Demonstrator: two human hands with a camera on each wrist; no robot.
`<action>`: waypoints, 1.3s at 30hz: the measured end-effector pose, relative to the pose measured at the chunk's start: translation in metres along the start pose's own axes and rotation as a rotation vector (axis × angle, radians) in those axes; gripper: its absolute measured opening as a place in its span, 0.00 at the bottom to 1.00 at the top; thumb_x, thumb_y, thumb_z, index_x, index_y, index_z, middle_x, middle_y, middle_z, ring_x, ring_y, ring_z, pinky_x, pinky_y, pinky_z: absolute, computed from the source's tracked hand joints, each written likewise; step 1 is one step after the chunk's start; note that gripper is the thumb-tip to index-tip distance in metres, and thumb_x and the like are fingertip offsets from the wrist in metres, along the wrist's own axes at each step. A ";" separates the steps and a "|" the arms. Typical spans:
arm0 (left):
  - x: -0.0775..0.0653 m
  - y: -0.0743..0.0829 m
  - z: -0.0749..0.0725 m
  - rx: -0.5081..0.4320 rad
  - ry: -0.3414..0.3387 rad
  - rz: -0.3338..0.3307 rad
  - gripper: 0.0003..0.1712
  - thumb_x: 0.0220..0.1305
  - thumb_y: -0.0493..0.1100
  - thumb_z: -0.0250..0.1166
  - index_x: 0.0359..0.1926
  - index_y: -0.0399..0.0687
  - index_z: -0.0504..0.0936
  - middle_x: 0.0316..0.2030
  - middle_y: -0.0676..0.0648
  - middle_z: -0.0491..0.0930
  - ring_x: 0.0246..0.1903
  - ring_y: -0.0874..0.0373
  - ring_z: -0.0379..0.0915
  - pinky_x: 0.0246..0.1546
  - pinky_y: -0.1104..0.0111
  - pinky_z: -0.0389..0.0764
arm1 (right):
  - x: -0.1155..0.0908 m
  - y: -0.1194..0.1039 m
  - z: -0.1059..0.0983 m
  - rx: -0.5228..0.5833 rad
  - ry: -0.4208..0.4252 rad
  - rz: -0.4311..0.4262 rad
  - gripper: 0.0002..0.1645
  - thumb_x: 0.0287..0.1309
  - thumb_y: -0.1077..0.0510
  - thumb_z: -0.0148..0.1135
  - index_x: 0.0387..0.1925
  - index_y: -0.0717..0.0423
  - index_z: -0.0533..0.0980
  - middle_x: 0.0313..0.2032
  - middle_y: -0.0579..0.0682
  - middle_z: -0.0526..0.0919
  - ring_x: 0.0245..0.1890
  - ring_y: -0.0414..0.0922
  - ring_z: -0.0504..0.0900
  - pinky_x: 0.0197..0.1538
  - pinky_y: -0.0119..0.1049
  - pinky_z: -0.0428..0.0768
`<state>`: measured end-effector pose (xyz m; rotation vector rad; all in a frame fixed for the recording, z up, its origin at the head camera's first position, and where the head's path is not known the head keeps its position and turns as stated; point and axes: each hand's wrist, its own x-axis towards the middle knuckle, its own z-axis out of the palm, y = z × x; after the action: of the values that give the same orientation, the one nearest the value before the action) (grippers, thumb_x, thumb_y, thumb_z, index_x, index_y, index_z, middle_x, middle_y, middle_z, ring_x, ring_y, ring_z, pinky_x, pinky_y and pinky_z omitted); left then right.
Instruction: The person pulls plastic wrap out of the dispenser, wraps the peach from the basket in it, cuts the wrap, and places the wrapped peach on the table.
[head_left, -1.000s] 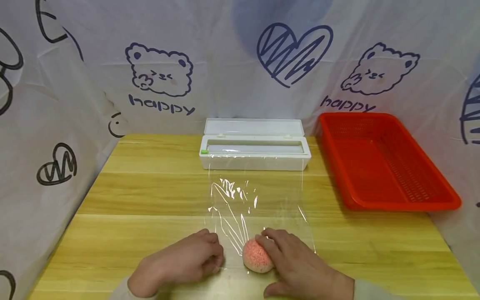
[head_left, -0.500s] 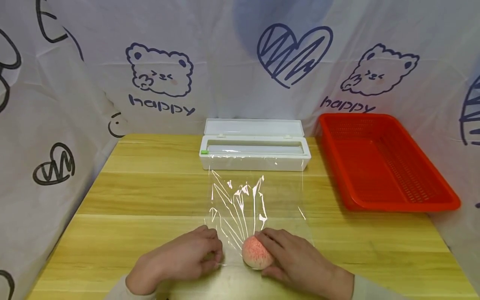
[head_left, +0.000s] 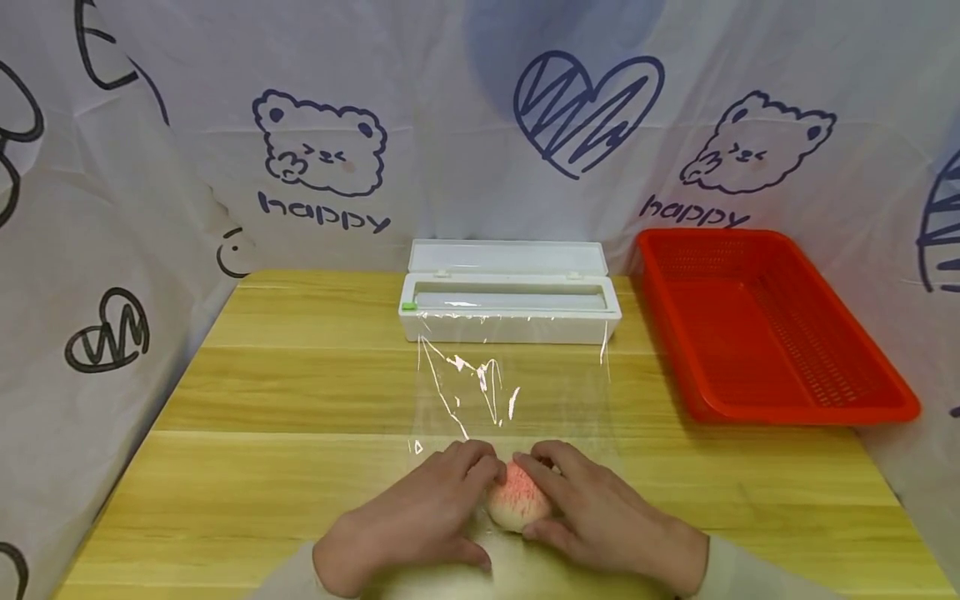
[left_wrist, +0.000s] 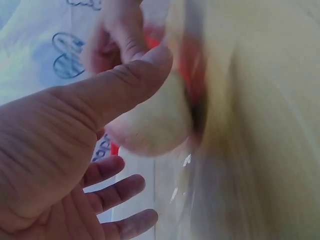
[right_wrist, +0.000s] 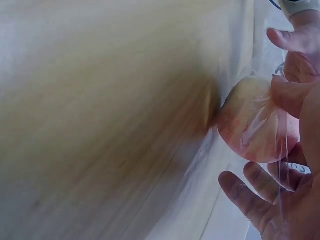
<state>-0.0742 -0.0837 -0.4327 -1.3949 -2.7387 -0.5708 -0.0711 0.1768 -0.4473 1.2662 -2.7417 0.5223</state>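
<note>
Pale peach point(left_wrist: 155, 125) (partly hidden) behind left hand point(left_wrist: 65, 132)

Back: white cloth point(head_left: 450, 167) hangs behind the desk's back edge, lightly creased, bluish at the top.
Drawings: two bears point(head_left: 322, 146) point(head_left: 757, 146) in dark outline, "happy" written under each, a scribbled heart point(head_left: 588, 115) between them.
Left: more cloth along the left edge, black line drawings, a small heart point(head_left: 108, 332).
Desk: yellowish wood point(head_left: 285, 392), seams parallel to the back edge.
Light: pale sheen toward the front edge.
</note>
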 end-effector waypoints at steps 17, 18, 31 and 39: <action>0.015 -0.011 0.002 -0.238 -0.007 -0.072 0.27 0.65 0.58 0.61 0.61 0.59 0.71 0.54 0.59 0.78 0.52 0.67 0.72 0.52 0.64 0.78 | 0.013 0.019 -0.009 0.222 -0.146 0.020 0.42 0.61 0.34 0.56 0.72 0.44 0.59 0.61 0.42 0.66 0.57 0.38 0.69 0.57 0.43 0.76; 0.015 -0.013 0.002 -0.262 -0.015 -0.078 0.26 0.65 0.58 0.61 0.61 0.58 0.71 0.54 0.59 0.78 0.52 0.68 0.72 0.52 0.64 0.78 | 0.013 0.021 -0.008 0.245 -0.156 0.034 0.42 0.61 0.33 0.56 0.72 0.43 0.59 0.62 0.41 0.65 0.58 0.38 0.69 0.58 0.44 0.75; 0.032 -0.032 -0.003 -0.522 -0.132 -0.171 0.23 0.63 0.55 0.65 0.58 0.60 0.74 0.46 0.57 0.82 0.44 0.68 0.76 0.46 0.69 0.80 | 0.010 0.039 -0.008 0.282 0.007 0.059 0.26 0.67 0.43 0.55 0.64 0.43 0.70 0.57 0.42 0.76 0.57 0.41 0.72 0.56 0.48 0.77; 0.041 -0.043 -0.007 -0.617 -0.192 -0.245 0.23 0.62 0.58 0.64 0.56 0.60 0.75 0.48 0.53 0.83 0.45 0.65 0.77 0.47 0.68 0.79 | 0.016 0.028 -0.007 0.076 0.357 -0.147 0.24 0.57 0.47 0.66 0.53 0.51 0.77 0.49 0.46 0.78 0.48 0.42 0.75 0.49 0.39 0.79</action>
<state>-0.1337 -0.0774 -0.4330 -1.2403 -3.0554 -1.4689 -0.1032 0.1849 -0.4451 1.2386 -2.3376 0.7603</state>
